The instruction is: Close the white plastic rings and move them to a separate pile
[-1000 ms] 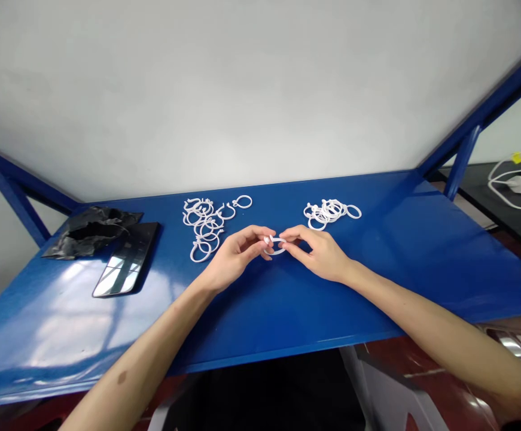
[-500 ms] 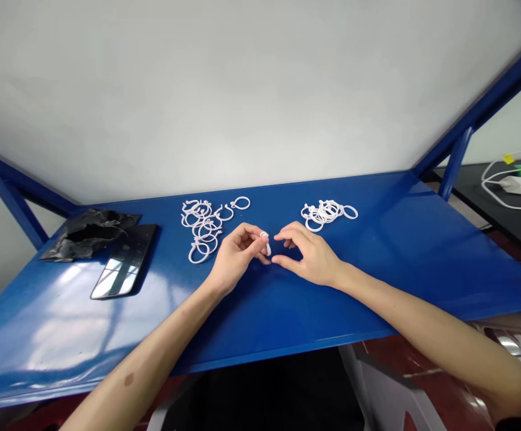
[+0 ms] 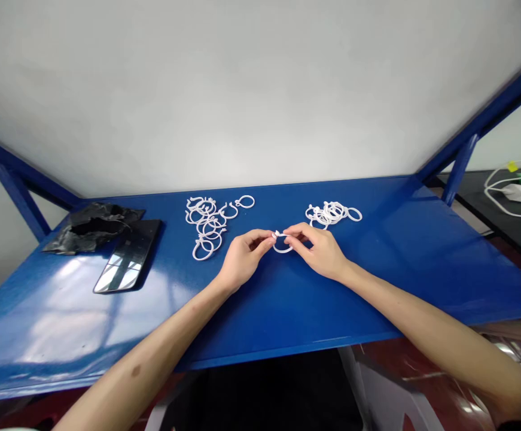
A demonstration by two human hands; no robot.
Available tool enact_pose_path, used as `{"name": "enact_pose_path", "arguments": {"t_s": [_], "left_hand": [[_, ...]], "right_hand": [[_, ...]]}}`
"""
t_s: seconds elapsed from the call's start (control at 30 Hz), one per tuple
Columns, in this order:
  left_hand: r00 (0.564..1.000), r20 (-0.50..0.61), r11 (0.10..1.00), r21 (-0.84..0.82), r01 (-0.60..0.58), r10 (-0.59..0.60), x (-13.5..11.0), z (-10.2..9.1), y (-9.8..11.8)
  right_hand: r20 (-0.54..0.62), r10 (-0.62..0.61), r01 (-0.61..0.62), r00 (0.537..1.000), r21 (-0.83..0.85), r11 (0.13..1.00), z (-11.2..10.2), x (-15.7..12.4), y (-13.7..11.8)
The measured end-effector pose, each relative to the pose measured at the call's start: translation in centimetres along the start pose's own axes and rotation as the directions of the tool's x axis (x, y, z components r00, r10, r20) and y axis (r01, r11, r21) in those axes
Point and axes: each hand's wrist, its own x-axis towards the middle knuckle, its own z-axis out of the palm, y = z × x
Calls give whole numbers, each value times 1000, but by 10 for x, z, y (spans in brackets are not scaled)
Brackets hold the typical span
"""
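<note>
- Head view: pinching ring (image 3: pixel 282 245) between left hand (image 3: pixel 243 261) and right hand (image 3: pixel 322 255), just above bench (image 3: pixel 377 287).
- Both grips clenched on ring.
- Probably snapping it shut; calls for lining up the ends.

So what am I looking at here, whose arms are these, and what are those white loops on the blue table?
There is no machine: the camera sits on a person's head and looks down at their own bare arms. The left hand and right hand pinch one white plastic ring between the fingertips, over the blue table. A loose spread of rings lies to the left, a tighter heap of rings to the right. Far left lie a phone and a crumpled black bag.
</note>
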Motion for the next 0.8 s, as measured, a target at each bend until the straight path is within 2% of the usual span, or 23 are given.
{"name": "enact_pose_path", "arguments": {"t_s": [0.13,0.3,0.43,0.57,0.63,0.7,0.8], "left_hand": [[1000,-15,998,52,-25,26,-1,1,-2],[977,-26,961,188,-203,212,-5,4,-4],[951,12,916,265,-302,309,-8,4,-5],[938,81,868,360,-342,336,-2,0,-2],[923,120,794,478,-376,365,4,-6,2],[904,124,654,651,-385,409,9,-19,5],[909,52,411,880,-238,414,14,-45,8]], "right_hand": [[14,-67,67,998,-43,997,0,-1,-2],[27,-175,176,984,-87,981,1,-6,-1],[71,-228,236,971,-120,964,3,-9,1],[62,-265,271,962,-131,954,5,-5,5],[43,-266,270,963,-171,948,2,1,8],[-21,-251,238,968,-245,940,-8,8,14],[-222,-194,99,955,-377,921,-33,17,33]]}}
